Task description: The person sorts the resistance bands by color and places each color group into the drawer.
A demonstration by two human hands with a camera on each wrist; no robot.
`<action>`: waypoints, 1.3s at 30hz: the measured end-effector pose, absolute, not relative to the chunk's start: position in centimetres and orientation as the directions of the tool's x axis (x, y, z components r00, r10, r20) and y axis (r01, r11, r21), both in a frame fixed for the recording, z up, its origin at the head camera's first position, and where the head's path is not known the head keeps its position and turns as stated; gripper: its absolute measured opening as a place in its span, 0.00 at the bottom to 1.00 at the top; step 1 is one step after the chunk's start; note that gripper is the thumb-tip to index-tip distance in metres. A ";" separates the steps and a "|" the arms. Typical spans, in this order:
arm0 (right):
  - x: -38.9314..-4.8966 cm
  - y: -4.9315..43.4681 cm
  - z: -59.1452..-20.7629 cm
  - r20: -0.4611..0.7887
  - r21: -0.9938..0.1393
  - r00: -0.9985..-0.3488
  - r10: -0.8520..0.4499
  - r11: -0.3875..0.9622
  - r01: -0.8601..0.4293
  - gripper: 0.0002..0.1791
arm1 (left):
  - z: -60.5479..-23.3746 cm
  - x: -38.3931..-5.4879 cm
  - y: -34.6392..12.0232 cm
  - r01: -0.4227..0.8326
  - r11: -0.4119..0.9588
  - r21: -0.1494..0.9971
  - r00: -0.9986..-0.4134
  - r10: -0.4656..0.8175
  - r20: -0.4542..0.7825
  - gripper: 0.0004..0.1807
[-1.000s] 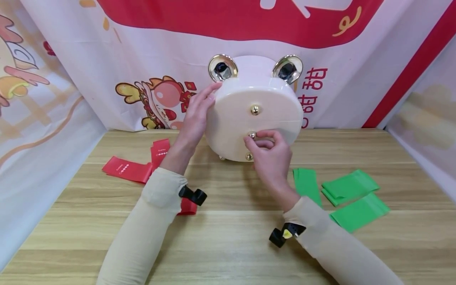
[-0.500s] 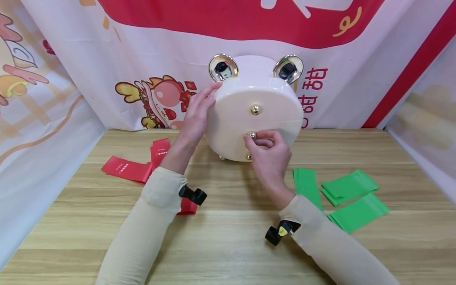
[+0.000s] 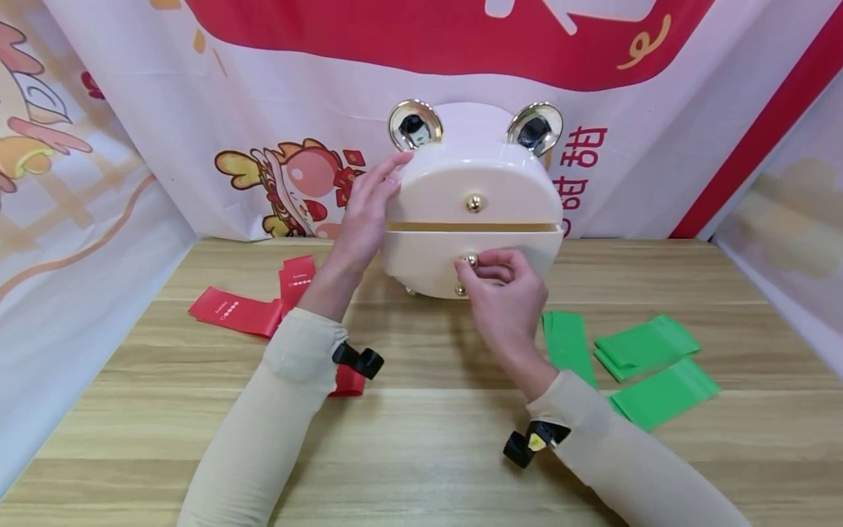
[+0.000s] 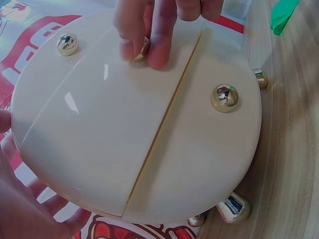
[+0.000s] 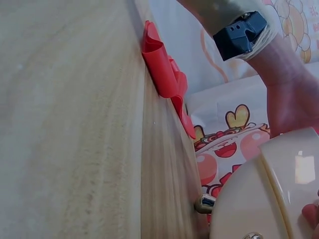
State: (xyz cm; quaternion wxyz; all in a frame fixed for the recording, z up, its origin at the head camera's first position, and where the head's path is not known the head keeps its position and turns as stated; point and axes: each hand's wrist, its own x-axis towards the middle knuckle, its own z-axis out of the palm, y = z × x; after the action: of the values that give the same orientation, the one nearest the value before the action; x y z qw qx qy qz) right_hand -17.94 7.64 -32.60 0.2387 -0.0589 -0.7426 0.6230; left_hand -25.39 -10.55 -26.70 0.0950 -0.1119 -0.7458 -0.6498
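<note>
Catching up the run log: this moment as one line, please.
left hand: touching side of round cream cabinet | right hand: pinching middle gold knob | middle drawer: partly open | top drawer: closed

On my remote feed, a glossy cream-white round plastic-looking cabinet (image 3: 454,157) stands upright on a wood-grain tabletop (image 3: 421,446), crowned by two gold-rimmed, dark-centred discs (image 3: 414,130). I see its wide middle drawer (image 3: 415,252) pulled slightly out, a narrow gap showing beneath the flush, gold-knobbed upper drawer (image 3: 428,197).

Beige sleeves (image 3: 253,432), black wrist cameras (image 3: 371,364), yellow mark (image 3: 536,442) on one.
</note>
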 end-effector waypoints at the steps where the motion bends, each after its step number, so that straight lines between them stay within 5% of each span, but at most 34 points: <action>1: -17.8 7.7 -32.6 0.284 -0.952 -0.881 0.379 0.220 -0.212 0.14 | -26.7 -25.4 -10.5 0.291 0.129 0.948 -0.957 0.045 0.288 0.23; 32: -13.3 9.1 -32.9 0.392 -0.901 -0.879 0.270 0.304 -0.309 0.14 | -26.7 -25.4 -10.6 0.257 0.094 0.962 -0.966 0.055 0.253 0.23; 39: -13.0 10.2 -32.8 0.405 -0.882 -0.900 0.164 0.329 -0.337 0.13 | -26.7 -25.4 -10.6 0.254 0.092 0.963 -0.967 0.060 0.249 0.23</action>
State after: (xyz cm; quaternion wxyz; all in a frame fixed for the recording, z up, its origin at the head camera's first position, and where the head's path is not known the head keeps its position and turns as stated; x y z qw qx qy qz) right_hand -13.03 10.24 -32.76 0.2171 0.0550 -0.7858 0.5765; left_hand -25.38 -10.63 -26.69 0.0728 -0.1067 -0.7352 -0.6654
